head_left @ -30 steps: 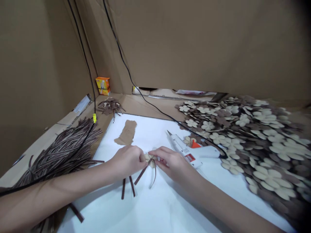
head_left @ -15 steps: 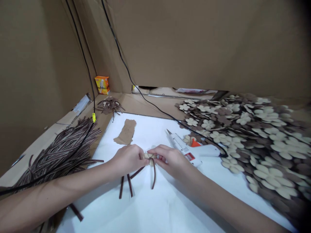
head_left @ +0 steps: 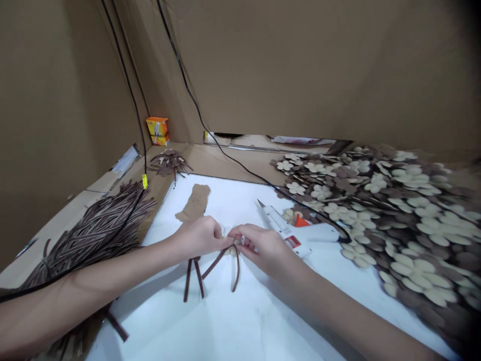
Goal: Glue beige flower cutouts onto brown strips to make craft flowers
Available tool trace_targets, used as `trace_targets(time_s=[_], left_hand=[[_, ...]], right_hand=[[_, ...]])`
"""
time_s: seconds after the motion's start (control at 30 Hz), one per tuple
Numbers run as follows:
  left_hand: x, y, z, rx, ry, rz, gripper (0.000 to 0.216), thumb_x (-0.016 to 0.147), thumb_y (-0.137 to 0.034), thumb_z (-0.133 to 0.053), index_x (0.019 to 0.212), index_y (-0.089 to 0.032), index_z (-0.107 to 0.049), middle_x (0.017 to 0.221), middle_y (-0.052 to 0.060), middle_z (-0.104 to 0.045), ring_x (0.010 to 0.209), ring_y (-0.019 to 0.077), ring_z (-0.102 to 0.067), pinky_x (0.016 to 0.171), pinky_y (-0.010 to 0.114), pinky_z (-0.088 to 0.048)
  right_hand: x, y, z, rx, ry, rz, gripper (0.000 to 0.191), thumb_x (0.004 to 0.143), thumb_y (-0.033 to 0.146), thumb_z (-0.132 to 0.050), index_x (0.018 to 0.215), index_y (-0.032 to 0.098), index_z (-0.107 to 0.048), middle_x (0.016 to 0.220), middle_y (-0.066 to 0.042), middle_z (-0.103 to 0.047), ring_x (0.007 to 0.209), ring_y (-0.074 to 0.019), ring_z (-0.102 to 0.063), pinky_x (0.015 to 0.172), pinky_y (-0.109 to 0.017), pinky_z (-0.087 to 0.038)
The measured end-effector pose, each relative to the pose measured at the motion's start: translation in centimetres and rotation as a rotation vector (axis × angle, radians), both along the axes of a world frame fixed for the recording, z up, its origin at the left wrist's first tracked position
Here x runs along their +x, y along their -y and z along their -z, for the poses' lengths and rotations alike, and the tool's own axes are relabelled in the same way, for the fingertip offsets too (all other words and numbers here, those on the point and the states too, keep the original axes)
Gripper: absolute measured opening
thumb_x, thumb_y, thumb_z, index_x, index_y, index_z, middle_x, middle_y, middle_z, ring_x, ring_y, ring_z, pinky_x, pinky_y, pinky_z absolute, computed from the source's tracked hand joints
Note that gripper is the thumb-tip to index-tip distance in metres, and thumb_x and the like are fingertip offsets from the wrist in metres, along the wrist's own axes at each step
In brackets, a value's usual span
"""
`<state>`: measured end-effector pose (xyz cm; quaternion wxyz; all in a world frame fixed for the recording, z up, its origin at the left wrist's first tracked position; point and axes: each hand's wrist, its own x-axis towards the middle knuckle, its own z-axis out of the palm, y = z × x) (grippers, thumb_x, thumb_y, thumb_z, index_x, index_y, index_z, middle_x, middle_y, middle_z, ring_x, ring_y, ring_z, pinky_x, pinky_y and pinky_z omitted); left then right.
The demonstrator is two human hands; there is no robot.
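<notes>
Just above the white sheet, my left hand (head_left: 203, 234) and my right hand (head_left: 261, 245) meet with fingertips pinched. Between them is a small cream felt flower (head_left: 231, 250), mostly covered by the fingers. A thin brown strip (head_left: 237, 273) bends over it, with two ends hanging down. My left thumb and forefinger close on the strip near the flower; the right fingers grip the flower and strip from the other side. Exactly how strip and flower join is hidden. Below my left hand, two more brown strip ends (head_left: 193, 281) lie on the sheet.
A white glue gun (head_left: 283, 226) lies right of my hands, its black cord (head_left: 240, 163) running upward. Felt flowers (head_left: 417, 235) are heaped at right, brown strips (head_left: 93, 225) at left. Behind are torn cardboard (head_left: 195, 200), a small flower pile (head_left: 171, 163) and an orange box (head_left: 158, 131).
My left hand has shifted slightly up, and more of the strip shows between my hands. The hanging end has swung a little left. The right hand stays nearly in place.
</notes>
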<state>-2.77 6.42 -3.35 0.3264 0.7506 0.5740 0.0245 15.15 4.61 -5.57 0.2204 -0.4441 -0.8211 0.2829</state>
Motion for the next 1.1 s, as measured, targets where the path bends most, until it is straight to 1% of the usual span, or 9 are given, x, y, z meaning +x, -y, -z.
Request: trace_targets(time_s=[0.07,0.13,0.27,0.37,0.57,0.83,1.1], left_hand=[[0.1,-0.2,0.0,0.029,-0.012,0.011,0.037,0.067,-0.051,-0.057,0.054,-0.017,-0.06,0.048,-0.004,-0.05,0.047,0.009,-0.042,0.043,0.022,-0.022],[0.2,-0.2,-0.1,0.046,-0.016,0.028,0.035,0.068,-0.049,-0.056,0.054,-0.017,-0.059,0.05,-0.004,-0.051,0.049,0.0092,-0.044,0.044,0.022,-0.022],[0.0,0.2,-0.1,0.065,-0.007,0.057,0.032,0.073,-0.043,-0.051,0.055,-0.018,-0.057,0.05,-0.004,-0.05,0.049,0.0088,-0.041,0.044,0.021,-0.022],[-0.1,0.3,-0.1,0.057,0.012,0.08,0.029,0.072,-0.039,-0.05,0.054,-0.017,-0.055,0.049,-0.005,-0.049,0.047,0.0081,-0.04,0.044,0.021,-0.022],[0.1,0.1,-0.1,0.092,0.02,0.094,0.032,0.071,-0.043,-0.052,0.051,-0.017,-0.052,0.048,-0.004,-0.049,0.047,0.0081,-0.042,0.044,0.021,-0.022],[0.1,0.4,0.2,0.136,-0.011,0.102,0.03,0.075,-0.038,-0.047,0.054,-0.018,-0.053,0.05,-0.003,-0.052,0.049,0.0094,-0.045,0.046,0.021,-0.023],[0.4,1.1,0.1,0.187,-0.066,0.092,0.03,0.076,-0.034,-0.043,0.052,-0.018,-0.052,0.05,-0.001,-0.052,0.051,0.0117,-0.046,0.047,0.023,-0.022]], right_hand=[[0.0,0.0,-0.1,0.016,0.0,-0.008,0.02,0.075,0.007,-0.049,0.086,0.021,-0.06,0.082,0.0,-0.065,0.056,-0.0095,-0.055,0.057,-0.021,-0.043],[0.0,0.0,0.0,0.024,-0.002,-0.009,0.019,0.077,0.008,-0.049,0.086,0.021,-0.06,0.083,0.0,-0.065,0.056,-0.0095,-0.055,0.057,-0.021,-0.043],[0.1,0.0,0.2,0.012,-0.001,0.002,0.021,0.076,0.007,-0.051,0.088,0.022,-0.06,0.083,0.001,-0.064,0.058,-0.0098,-0.055,0.058,-0.02,-0.042],[0.2,-0.1,0.4,-0.004,-0.013,0.001,0.023,0.074,0.005,-0.051,0.088,0.021,-0.06,0.083,0.001,-0.064,0.058,-0.0095,-0.054,0.059,-0.02,-0.042],[0.2,0.0,0.1,0.008,-0.008,-0.012,0.026,0.072,0.002,-0.05,0.087,0.021,-0.06,0.081,0.0,-0.063,0.058,-0.0097,-0.054,0.059,-0.021,-0.042],[0.0,-0.2,0.1,0.035,-0.024,-0.033,0.02,0.074,0.003,-0.051,0.084,0.018,-0.059,0.079,-0.001,-0.063,0.063,-0.0109,-0.056,0.059,-0.02,-0.042],[0.0,-0.4,0.3,0.036,-0.038,-0.021,0.02,0.072,0.003,-0.054,0.082,0.019,-0.059,0.072,0.001,-0.061,0.059,-0.01,-0.055,0.054,-0.019,-0.041]])
